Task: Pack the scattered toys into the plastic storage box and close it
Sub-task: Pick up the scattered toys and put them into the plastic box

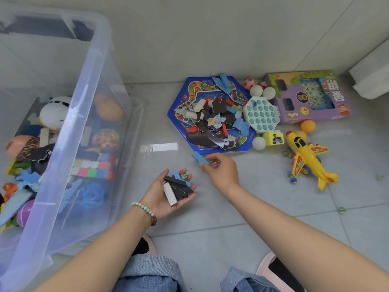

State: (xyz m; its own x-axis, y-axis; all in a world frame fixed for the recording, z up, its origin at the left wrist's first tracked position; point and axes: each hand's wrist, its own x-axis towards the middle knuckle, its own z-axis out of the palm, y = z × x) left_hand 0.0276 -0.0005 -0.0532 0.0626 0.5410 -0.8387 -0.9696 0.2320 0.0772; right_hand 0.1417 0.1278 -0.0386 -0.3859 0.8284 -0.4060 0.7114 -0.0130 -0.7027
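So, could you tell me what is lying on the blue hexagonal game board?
A loose pile of puzzle pieces and small blocks covers the middle of the game board; a teal bubble toy overlaps its right edge. Its centre print is hidden.

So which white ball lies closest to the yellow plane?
The white ball beside the yellow cube; the other two sit farther back, by the purple box.
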